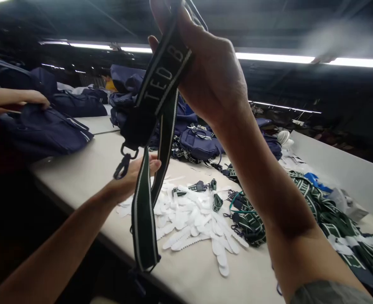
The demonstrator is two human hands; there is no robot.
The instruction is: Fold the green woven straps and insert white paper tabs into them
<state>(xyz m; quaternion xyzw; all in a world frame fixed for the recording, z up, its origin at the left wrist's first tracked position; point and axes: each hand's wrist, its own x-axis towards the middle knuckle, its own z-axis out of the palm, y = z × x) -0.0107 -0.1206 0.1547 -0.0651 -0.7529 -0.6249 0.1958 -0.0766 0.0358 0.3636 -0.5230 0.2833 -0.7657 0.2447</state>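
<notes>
My right hand [210, 71] is raised at the top centre, its fingers closed round the upper part of a dark green strap [144, 211] with white edge lines and white lettering. The strap hangs down in a loop past the table's near edge, and a black metal clip [122, 167] dangles at its left side. Behind the strap is my left hand [135, 171], partly covered by it; whether those fingers grip anything cannot be made out. Below and to the right, a pile of white strips [189, 215] lies on the pale table [110, 223], with small rolled straps on top.
Bundled green straps [338, 215] and dark clipped straps [248, 219] lie on the right. Navy bags [199, 143] are heaped behind. At the left, another person's hand [36, 99] touches a navy bag [47, 128]. A low white partition [341, 169] runs along the right, near a small fan [283, 137].
</notes>
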